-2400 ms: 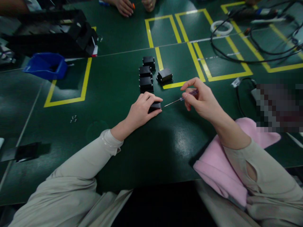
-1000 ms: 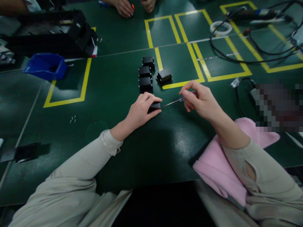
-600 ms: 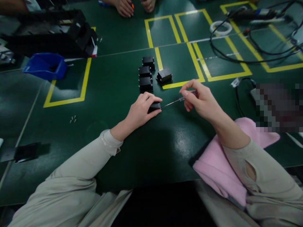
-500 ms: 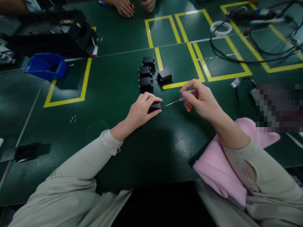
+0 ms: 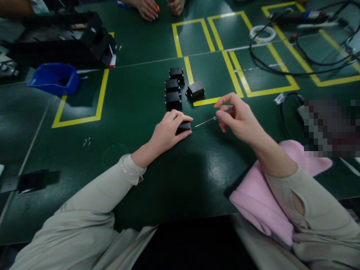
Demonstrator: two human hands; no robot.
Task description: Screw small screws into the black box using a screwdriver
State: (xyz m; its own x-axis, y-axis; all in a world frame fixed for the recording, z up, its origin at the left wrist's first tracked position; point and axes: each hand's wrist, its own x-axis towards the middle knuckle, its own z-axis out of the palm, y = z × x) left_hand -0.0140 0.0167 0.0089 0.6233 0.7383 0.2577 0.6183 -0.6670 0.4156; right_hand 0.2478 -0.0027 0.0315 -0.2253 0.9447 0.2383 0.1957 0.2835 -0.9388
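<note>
With thumb and fingers, my left hand [image 5: 170, 128] grips a small black box-shaped part [image 5: 183, 127] on the green table, covering most of it. My right hand [image 5: 235, 114] holds a screwdriver [image 5: 229, 111] by its clear purplish handle, thumb and fingers around it. The thin shaft slants down left, and its tip meets the right end of the gripped part. Just beyond my left hand, similar black parts stand in a column, the nearest being one black block [image 5: 173, 99]. Another black block [image 5: 195, 90] sits at an angle to their right.
Several small screws [image 5: 87, 141] lie to the left. Farther back are a blue bin [image 5: 54, 78] and a long black housing [image 5: 64, 41]. A pink cloth [image 5: 261, 198] lies under my right forearm. Black cables [image 5: 270, 67] and a white ring [image 5: 262, 33] are at back right. Another person's hands [image 5: 148, 9] rest across the table.
The fingers of my right hand have shifted slightly on the screwdriver, and more of its handle shows. My left hand and the black part stay in place.
</note>
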